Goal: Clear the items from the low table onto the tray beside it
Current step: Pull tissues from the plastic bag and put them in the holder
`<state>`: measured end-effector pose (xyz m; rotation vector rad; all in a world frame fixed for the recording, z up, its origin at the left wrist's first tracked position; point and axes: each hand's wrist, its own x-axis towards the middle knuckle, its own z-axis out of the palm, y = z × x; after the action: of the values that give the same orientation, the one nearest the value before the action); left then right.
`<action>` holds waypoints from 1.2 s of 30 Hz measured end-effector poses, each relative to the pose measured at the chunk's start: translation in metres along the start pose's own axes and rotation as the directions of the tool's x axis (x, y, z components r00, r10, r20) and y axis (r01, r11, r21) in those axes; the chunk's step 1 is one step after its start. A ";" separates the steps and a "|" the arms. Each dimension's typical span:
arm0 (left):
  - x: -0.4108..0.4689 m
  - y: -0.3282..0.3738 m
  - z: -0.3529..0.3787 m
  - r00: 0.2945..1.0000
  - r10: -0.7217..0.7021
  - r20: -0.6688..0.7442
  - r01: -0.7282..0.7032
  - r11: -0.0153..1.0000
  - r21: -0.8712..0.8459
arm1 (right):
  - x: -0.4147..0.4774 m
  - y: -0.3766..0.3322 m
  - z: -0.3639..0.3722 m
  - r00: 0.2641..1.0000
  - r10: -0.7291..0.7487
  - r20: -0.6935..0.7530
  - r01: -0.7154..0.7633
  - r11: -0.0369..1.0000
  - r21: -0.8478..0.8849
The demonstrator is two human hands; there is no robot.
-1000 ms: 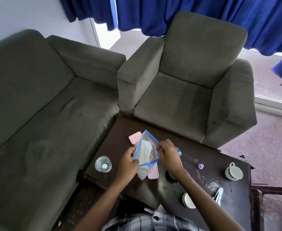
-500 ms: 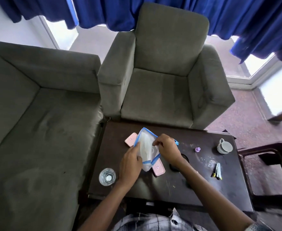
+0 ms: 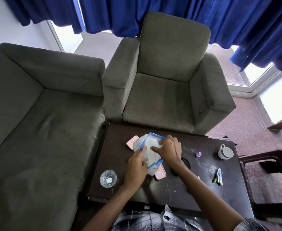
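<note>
While left hand (image 3: 135,167) and right hand (image 3: 170,150) grip it, blue-edged bag (image 3: 149,141) between them, seemingly above table (image 3: 162,192).

We identify a grey-green sofa (image 3: 37,130) occupying the left of the scene, its seat running from near to far. A matching armchair (image 3: 162,97) stands just beside the sofa's right arm, at far centre, facing us. Blue curtains (image 3: 153,14) hang across the far edge, above the armchair's backrest. We note bright window glass (image 3: 256,70) at far right, speckled reddish floor (image 3: 246,127) right of the armchair, and a white wall (image 3: 12,34) at far left.
</note>
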<state>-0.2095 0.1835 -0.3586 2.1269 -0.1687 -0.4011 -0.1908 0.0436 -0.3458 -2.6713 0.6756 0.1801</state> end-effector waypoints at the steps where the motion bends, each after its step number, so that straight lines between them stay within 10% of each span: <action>1: -0.001 0.002 0.000 1.000 0.004 0.007 -0.003 1.000 -0.014 | 0.001 0.000 -0.001 1.000 0.009 -0.003 -0.009 1.000 -0.003; 7: 0.003 0.011 -0.005 0.999 -0.031 0.037 0.029 0.998 0.051 | 0.007 0.001 -0.007 0.984 0.075 0.162 -0.123 0.943 0.310; 13: 0.015 0.016 -0.001 0.983 -0.075 0.167 0.047 0.985 0.167 | -0.005 -0.002 -0.015 0.952 0.124 0.280 -0.298 0.584 0.755; 36: 0.071 -0.019 -0.009 0.950 -0.214 0.226 0.133 0.936 0.327 | 0.010 0.022 -0.045 0.810 0.190 0.555 -0.503 -0.263 0.823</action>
<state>-0.1409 0.1820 -0.3856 2.3997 -0.2022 -0.8062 -0.1914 0.0044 -0.3140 -0.7480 0.9495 0.0332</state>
